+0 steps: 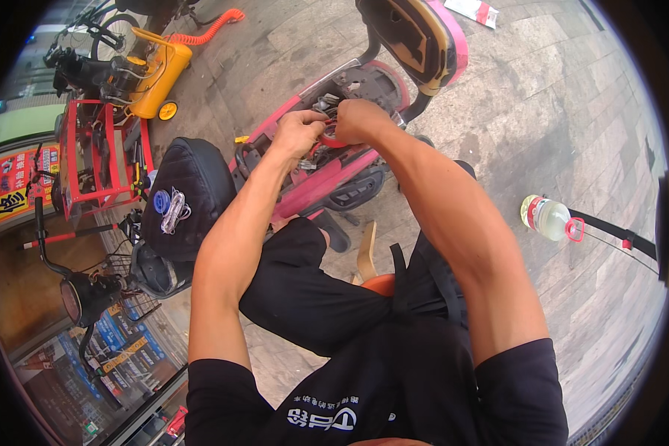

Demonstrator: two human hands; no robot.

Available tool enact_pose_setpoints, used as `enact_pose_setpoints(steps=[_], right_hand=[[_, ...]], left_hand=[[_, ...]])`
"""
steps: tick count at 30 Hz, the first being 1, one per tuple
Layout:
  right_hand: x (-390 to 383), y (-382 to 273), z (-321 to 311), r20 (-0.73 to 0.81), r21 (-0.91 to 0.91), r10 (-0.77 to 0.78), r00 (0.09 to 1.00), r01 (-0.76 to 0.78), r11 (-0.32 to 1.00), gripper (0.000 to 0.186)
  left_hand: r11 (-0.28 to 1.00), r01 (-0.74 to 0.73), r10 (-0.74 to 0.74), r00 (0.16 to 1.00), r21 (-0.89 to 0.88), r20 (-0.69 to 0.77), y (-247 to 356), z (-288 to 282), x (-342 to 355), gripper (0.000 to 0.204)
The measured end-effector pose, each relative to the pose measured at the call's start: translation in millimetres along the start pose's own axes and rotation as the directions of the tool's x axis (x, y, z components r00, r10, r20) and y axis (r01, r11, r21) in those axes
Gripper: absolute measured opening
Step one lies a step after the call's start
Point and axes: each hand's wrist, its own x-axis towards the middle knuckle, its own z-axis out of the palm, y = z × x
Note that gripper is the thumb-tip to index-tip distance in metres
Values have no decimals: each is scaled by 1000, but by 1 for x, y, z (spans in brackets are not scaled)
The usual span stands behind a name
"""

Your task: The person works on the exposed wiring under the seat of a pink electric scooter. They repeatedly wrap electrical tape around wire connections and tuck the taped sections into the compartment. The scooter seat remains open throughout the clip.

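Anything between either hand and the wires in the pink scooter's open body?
Nothing visible: the left hand and right hand both reach straight to the wires in the pink scooter. The black seat is off to the left, out of the way.

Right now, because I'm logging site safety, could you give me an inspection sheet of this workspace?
Surface: grey stone paving, dark-stained in places.
Job's things: pink scooter-like vehicle body, opened on top.
Clutter: blue round spool and pale bundled cord on a black quilted seat; clear plastic jug of pale liquid on the paving.
Hands: left hand and right hand meet over the open body; exact grips unclear.
Cables: tangled grey wiring by the hands.
Surroundings: yellow wheeled air compressor, orange coiled hose, red-and-yellow printed sign.
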Motion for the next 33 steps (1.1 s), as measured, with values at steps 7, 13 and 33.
enact_pose_setpoints(steps=[7,13,33], right_hand=[[8,-1,1,-171,-324,-158,972,96,941,25],[18,14,11,-247,-280,-286,926,215,936,24],[22,27,22,-320,-83,-352,880,344,935,26]], left_hand=[[996,-87,89,994,20,-62,-4,7,1,22],[981,-140,156,981,135,-119,-4,11,1,20],[995,63,-74,986,-81,-149,-2,11,10,12]])
